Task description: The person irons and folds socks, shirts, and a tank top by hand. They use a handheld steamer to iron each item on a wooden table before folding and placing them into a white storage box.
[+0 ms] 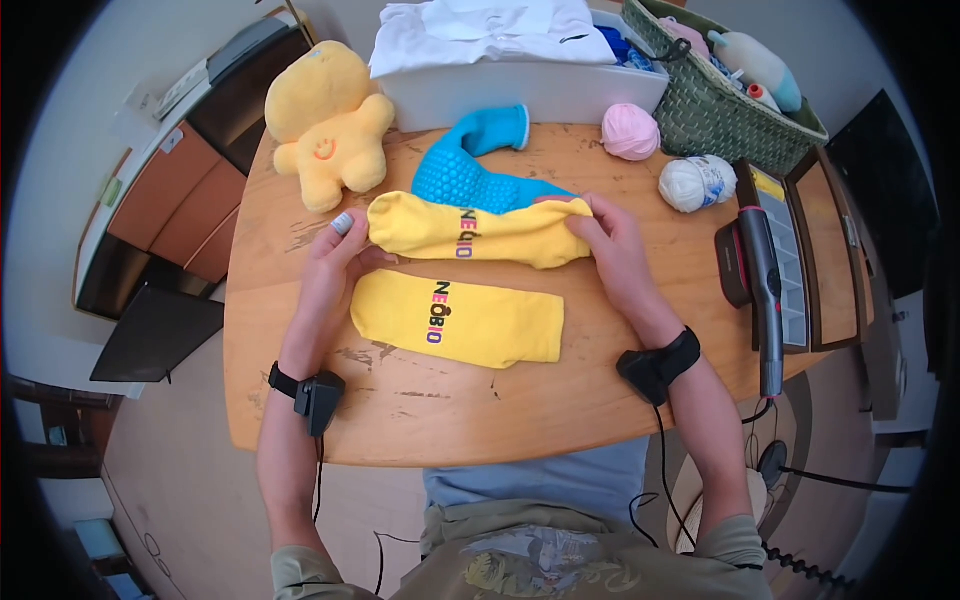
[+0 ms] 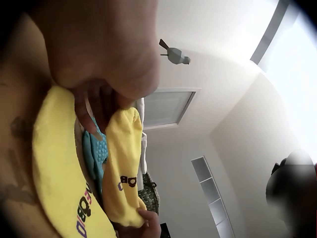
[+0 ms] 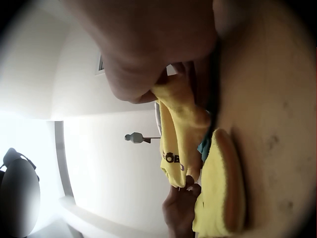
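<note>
Both hands hold a yellow sock (image 1: 420,226) stretched sideways above the table, its printed lettering facing up. My left hand (image 1: 335,252) pinches the toe end, and a pale band circles one finger. At the cuff end, my right hand (image 1: 618,250) grips the fabric between thumb and fingers. A second yellow sock (image 1: 500,318) with the same lettering lies flat on the wood, nearer the body. Just behind the held sock lies a blue sock (image 1: 450,178) with raised dots, partly covered by it. In the right wrist view the held sock (image 3: 174,129) sags between the hands.
On the wooden table (image 1: 480,420) sit a yellow plush toy (image 1: 330,130), pink yarn (image 1: 630,132) and white yarn (image 1: 697,183). A white bin (image 1: 500,95) with clothes and a green basket (image 1: 730,125) stand behind. A hair styler (image 1: 765,290) and a compartment box (image 1: 790,260) are at right.
</note>
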The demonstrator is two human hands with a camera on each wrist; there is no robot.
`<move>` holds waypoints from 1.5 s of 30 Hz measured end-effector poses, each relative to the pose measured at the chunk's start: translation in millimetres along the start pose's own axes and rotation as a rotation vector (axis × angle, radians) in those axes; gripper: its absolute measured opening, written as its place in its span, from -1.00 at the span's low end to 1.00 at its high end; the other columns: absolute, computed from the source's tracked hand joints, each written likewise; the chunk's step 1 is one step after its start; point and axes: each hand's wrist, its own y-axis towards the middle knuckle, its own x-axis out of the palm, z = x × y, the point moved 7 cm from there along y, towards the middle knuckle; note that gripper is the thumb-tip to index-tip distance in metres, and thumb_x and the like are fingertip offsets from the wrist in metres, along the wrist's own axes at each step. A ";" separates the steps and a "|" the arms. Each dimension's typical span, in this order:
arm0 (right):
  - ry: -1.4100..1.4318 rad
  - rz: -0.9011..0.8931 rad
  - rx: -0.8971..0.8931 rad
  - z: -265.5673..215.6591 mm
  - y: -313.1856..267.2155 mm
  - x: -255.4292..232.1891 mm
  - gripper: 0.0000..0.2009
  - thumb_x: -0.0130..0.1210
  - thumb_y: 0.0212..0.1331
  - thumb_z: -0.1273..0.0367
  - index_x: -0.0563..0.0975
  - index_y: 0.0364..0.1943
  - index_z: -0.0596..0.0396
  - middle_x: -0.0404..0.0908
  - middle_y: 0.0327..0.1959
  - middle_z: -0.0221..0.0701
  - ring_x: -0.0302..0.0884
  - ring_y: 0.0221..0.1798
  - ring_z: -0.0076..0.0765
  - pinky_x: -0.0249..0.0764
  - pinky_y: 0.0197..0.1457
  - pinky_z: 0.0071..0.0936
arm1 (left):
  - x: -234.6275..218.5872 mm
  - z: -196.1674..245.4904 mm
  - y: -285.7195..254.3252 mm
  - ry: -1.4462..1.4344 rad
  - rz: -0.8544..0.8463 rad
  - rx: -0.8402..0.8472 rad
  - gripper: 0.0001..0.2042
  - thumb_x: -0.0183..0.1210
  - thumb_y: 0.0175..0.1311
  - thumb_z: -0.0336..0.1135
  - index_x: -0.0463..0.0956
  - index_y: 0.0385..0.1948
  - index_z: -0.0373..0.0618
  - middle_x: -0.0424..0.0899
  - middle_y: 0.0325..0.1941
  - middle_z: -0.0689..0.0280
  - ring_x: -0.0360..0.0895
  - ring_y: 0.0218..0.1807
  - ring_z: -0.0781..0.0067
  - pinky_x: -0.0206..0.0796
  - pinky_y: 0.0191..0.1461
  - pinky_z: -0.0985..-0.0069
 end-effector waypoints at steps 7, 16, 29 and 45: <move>-0.011 -0.071 -0.003 6.6 -1.3 6.1 -0.84 0.21 0.47 0.34 0.61 -0.11 0.16 0.66 -0.11 -0.57 0.53 -0.05 -0.74 0.46 0.07 -0.63 | 9.8 9.6 -6.8 0.265 0.050 -0.010 -0.81 0.11 0.63 -0.20 0.50 0.05 -0.07 0.67 -0.07 0.38 0.66 -0.20 0.56 0.56 -0.03 0.54; 0.004 0.040 0.012 11.6 -0.4 -2.0 -0.74 0.31 0.40 0.39 0.51 0.02 0.18 0.69 -0.10 -0.42 0.64 -0.07 -0.64 0.51 -0.01 -0.67 | -13.0 20.1 -5.0 0.146 0.283 0.148 -0.78 0.16 0.60 -0.15 0.56 -0.03 -0.10 0.75 -0.13 0.31 0.71 -0.17 0.56 0.57 -0.09 0.57; -0.168 -0.108 -0.082 6.9 -2.4 18.2 -0.68 0.33 0.36 0.40 0.60 0.14 0.15 0.63 -0.06 -0.41 0.53 -0.07 -0.67 0.52 -0.03 -0.62 | -7.7 12.5 -6.0 0.305 0.200 -0.020 -0.72 0.23 0.52 -0.32 0.48 0.14 -0.19 0.71 -0.20 0.32 0.62 -0.35 0.62 0.49 -0.23 0.66; -0.416 -0.171 -0.183 -8.7 -10.7 32.6 -0.70 0.31 0.40 0.32 0.51 0.07 0.13 0.67 -0.13 -0.45 0.52 -0.23 -0.71 0.48 -0.17 -0.62 | -16.1 16.7 -5.7 0.437 0.260 0.048 -0.73 0.26 0.52 -0.22 0.53 0.06 -0.20 0.72 -0.30 0.44 0.55 -0.41 0.74 0.36 -0.34 0.72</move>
